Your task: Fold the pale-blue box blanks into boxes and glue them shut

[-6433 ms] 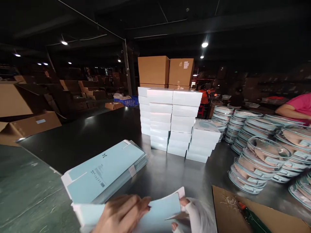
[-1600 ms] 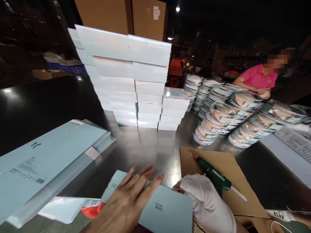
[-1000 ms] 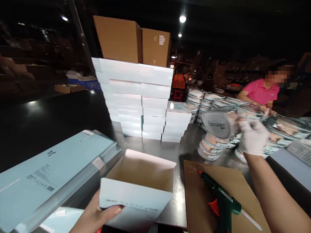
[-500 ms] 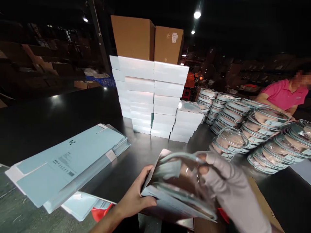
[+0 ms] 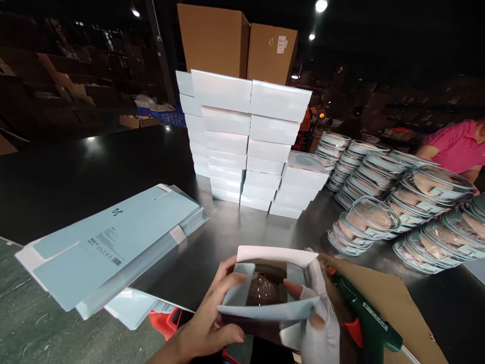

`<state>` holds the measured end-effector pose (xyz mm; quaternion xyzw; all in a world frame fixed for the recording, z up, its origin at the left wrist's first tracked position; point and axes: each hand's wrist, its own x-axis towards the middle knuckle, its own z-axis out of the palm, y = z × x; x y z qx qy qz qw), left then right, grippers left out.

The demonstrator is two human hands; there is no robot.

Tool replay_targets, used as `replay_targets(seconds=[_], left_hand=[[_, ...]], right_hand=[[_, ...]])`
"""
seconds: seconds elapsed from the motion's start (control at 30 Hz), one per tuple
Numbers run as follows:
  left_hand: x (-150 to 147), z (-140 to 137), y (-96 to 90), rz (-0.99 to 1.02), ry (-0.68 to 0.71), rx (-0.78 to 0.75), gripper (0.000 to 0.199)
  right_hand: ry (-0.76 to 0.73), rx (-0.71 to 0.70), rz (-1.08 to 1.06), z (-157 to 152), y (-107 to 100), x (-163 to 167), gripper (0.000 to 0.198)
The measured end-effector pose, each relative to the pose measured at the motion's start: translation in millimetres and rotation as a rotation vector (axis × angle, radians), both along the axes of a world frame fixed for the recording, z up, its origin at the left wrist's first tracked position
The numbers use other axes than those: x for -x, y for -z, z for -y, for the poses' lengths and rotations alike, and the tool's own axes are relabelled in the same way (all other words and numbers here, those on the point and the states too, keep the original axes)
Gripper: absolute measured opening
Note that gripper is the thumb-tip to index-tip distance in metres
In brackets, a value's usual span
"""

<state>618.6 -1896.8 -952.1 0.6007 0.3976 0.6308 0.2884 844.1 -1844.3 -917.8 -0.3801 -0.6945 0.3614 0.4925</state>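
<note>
Between my two hands is a pale blue carton (image 5: 273, 309), tilted with its open end up and flaps spread. A clear plastic case (image 5: 265, 288) with something brownish shows inside it. My bare left hand (image 5: 215, 308) grips the carton's left side, fingers over the left flap and thumb low on the front. On the right side, my gloved right hand (image 5: 318, 313) holds the carton, its bare fingertips at the right flap and front edge. Right of that hand, a green glue gun (image 5: 364, 308) lies on a brown cardboard sheet (image 5: 401, 298).
Flat blue cartons (image 5: 136, 227) lie stacked at left. White boxes (image 5: 227, 121) rise behind the hands, with brown cartons (image 5: 215, 38) on top. Stacked clear round cases (image 5: 364, 222) stand at right, near a person in a pink shirt (image 5: 454, 146). A red stool (image 5: 162, 323) sits below.
The clear case was half out of the carton in my right hand; now it sits inside. My right hand has moved left onto the carton's side, and the glue gun has come into view.
</note>
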Motion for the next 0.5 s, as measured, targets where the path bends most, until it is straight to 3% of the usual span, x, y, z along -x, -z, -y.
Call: replay_targets(seconds=[0.1,0.2,0.3,0.37,0.43,0.5], left_hand=[[-3,0,-6.4,-0.086,-0.043,0.034,0.059],[-14,1,-4.5,-0.004,-0.178,0.026,0.035],[-22,2,-1.6,0.111,-0.284,0.038,0.026],[-17,2,-4.5,0.032,-0.261,0.168,0.025],[-5,1,-11.3,-0.106,-0.18,0.263,0.032],[9,-2,-19.7,-0.204,-0.063,0.253,0.032]], right_hand=[[0.191,0.077,0.013,5,-7,18,0.056],[0.347,0.137,-0.085,19,-16,44,0.058],[0.362,0.125,-0.126,27,-23,49,0.064],[0.293,0.087,-0.014,21,-26,20,0.065],[0.303,-0.005,0.221,6,-27,-36,0.064],[0.593,-0.065,0.582,-11,-27,-103,0.051]])
